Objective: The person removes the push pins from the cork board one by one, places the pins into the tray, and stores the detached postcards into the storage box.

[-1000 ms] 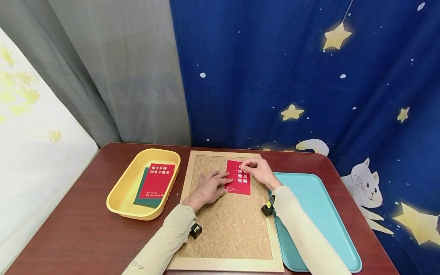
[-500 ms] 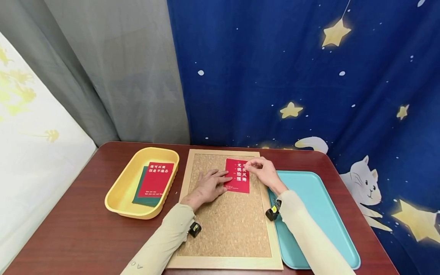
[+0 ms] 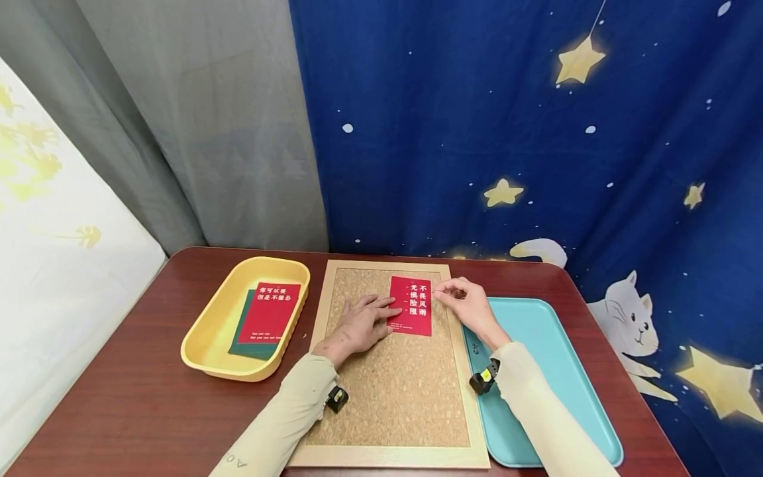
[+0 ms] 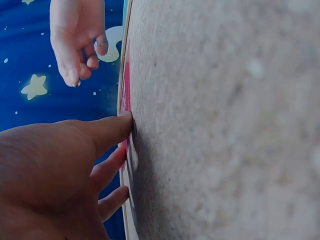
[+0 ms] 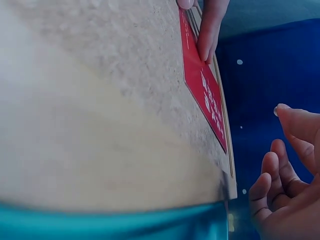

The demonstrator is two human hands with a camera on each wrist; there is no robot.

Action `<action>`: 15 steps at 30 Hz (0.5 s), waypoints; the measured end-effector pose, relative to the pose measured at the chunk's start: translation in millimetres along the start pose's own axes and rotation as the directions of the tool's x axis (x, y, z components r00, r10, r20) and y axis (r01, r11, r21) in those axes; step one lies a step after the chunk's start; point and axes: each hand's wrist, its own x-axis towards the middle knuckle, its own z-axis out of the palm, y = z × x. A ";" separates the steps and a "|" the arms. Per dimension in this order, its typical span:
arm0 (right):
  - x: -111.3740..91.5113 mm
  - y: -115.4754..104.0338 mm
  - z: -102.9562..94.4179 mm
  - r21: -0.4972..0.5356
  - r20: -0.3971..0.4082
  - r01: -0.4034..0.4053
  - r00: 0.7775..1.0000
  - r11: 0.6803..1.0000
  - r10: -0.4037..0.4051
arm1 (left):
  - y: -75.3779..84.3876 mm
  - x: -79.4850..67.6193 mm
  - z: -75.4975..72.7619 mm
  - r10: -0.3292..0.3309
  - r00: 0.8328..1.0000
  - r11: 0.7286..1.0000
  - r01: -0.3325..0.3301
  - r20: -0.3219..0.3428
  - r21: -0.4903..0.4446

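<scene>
A red card (image 3: 420,324) with white Chinese characters lies on the upper part of the wood-framed cork board (image 3: 405,391). My left hand (image 3: 362,324) rests on the board with fingers extended, the fingertips touching the card's left side. Just past the card's right edge, above the board's frame, is my right hand (image 3: 471,306). Between its thumb and forefinger it pinches a small shiny tack-like piece (image 5: 276,111), too small to make out fully. Its other fingers are loosely curled. In the left wrist view the piece (image 4: 76,84) shows apart from the card.
At left stands a yellow tray (image 3: 205,341) with another red card (image 3: 269,318) over a dark green card (image 3: 253,350). A turquoise tray (image 3: 554,371) lies right of the board, partly under my right arm, with a few tiny clear pieces (image 3: 475,349) near its left edge.
My right hand has moved right, off the card's upper right part, so more of the white characters show. The left hand stays in place on the card.
</scene>
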 end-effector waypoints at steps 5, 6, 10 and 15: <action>-7.2 4.7 -8.9 -0.014 -0.004 -0.003 1.000 1.000 0.002 | -0.3 0.6 -0.7 -0.002 1.000 1.000 0.002 0.005 -0.007; -8.6 5.7 -10.6 -0.019 -0.006 -0.004 1.000 1.000 0.004 | -0.1 0.6 -1.0 -0.002 1.000 1.000 0.002 0.005 -0.005; -14.7 9.3 -16.6 -0.031 -0.025 -0.037 0.999 0.999 0.036 | 0.2 0.3 -0.9 -0.009 1.000 1.000 0.009 0.014 0.000; -21.9 12.8 -24.3 -0.038 -0.031 -0.058 0.998 0.998 0.057 | 0.4 0.1 -0.7 -0.015 1.000 1.000 0.015 0.014 -0.005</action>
